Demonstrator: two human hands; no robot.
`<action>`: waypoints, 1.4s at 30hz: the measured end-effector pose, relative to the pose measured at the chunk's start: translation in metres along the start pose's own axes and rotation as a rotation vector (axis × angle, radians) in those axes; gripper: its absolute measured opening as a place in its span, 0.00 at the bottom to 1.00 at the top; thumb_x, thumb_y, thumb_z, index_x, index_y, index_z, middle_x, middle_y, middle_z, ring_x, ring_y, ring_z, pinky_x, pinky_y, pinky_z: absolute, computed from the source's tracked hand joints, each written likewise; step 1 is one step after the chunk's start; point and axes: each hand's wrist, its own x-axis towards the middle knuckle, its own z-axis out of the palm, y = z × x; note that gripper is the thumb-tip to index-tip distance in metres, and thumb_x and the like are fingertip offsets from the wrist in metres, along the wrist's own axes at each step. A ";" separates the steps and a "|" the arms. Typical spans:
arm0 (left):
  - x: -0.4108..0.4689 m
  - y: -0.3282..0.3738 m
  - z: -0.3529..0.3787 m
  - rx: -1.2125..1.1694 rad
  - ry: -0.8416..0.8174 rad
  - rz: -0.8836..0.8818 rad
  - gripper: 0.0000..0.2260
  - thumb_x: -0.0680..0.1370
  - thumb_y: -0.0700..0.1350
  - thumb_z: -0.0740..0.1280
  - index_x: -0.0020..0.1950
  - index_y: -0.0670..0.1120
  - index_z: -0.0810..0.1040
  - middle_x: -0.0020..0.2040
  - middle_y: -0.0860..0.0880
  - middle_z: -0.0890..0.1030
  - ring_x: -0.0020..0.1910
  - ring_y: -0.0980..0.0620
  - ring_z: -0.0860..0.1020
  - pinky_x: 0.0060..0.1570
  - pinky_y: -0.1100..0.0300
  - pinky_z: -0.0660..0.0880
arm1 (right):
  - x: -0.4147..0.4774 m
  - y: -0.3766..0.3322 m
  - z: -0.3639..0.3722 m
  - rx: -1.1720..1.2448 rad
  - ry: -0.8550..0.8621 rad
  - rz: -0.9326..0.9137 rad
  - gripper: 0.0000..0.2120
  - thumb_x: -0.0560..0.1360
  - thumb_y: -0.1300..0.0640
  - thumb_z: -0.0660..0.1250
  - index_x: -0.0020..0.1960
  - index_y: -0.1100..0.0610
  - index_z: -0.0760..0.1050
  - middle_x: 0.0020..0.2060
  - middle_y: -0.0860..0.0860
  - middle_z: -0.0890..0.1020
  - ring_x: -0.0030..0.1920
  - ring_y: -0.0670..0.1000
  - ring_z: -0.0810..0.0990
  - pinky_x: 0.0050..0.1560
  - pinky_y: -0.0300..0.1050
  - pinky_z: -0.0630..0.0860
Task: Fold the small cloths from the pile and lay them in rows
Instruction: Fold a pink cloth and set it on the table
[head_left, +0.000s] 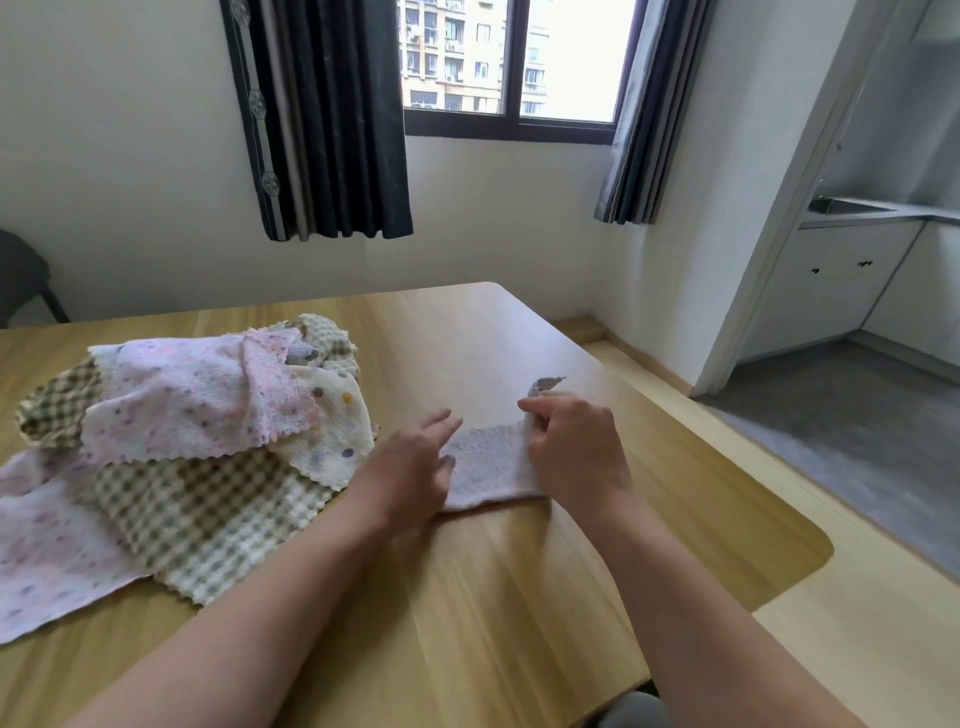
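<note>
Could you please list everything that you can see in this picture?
table: one, light wood, foreground
pile of cloths: several, pink spotted, green checked, cream dotted, table's left
lilac cloth: one, on table between the hands
curtains: two, dark, flanking window
window: one, dark-framed, back wall
chair: one, dark, far left
counter: one, grey, through doorway, right
left hand: one, fingers straight, resting on lilac cloth's left edge
right hand: one, pinching its raised far corner

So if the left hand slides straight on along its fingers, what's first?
Likely nothing: past the left hand only bare table shows up to its far edge, though the cloth has a lifted corner nearby.
</note>
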 end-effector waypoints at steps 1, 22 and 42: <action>-0.008 -0.010 -0.001 0.015 0.084 -0.003 0.22 0.80 0.39 0.66 0.74 0.45 0.73 0.74 0.48 0.74 0.73 0.48 0.72 0.74 0.57 0.66 | -0.005 -0.003 0.007 -0.002 0.013 -0.042 0.16 0.77 0.67 0.64 0.58 0.55 0.85 0.55 0.50 0.86 0.60 0.53 0.81 0.64 0.44 0.76; -0.022 -0.031 0.003 -0.427 0.234 -0.242 0.20 0.72 0.37 0.75 0.63 0.48 0.80 0.45 0.55 0.85 0.41 0.63 0.83 0.44 0.73 0.76 | -0.049 -0.016 0.073 0.070 -0.062 -0.387 0.20 0.77 0.66 0.67 0.68 0.58 0.77 0.54 0.52 0.85 0.56 0.57 0.81 0.54 0.52 0.80; -0.023 -0.029 0.005 -0.387 0.247 -0.197 0.17 0.74 0.34 0.72 0.58 0.51 0.83 0.45 0.56 0.85 0.44 0.66 0.82 0.47 0.73 0.77 | -0.056 -0.014 0.068 0.179 -0.034 -0.372 0.12 0.73 0.66 0.65 0.55 0.54 0.75 0.45 0.49 0.80 0.42 0.47 0.77 0.43 0.37 0.70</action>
